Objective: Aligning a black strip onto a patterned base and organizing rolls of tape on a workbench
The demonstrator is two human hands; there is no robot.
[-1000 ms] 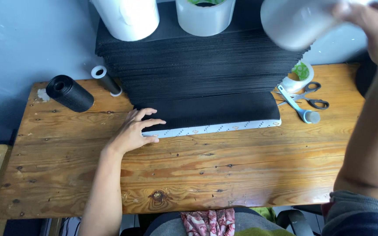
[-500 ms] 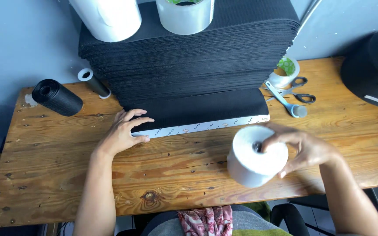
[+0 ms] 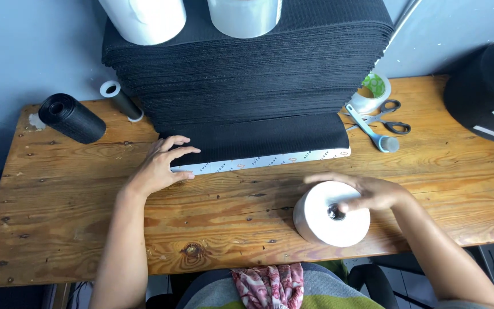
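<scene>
A white roll comes down near the worktop's front edge

The right hand [image 3: 367, 193] lies curled over a white roll [image 3: 331, 214] standing near the front edge, fingers spread across its top by the core; seating it looks the step in hand, a steady release next. Farther in, the left hand [image 3: 164, 163] presses flat, fingers spread, on the taped edge of the bottom black sheet [image 3: 258, 140]; the black stack [image 3: 247, 68] rises at the back edge.

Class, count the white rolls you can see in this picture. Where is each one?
3: two on top of the black stack, left and right, one on the table under the right hand. Others may be hidden.
</scene>
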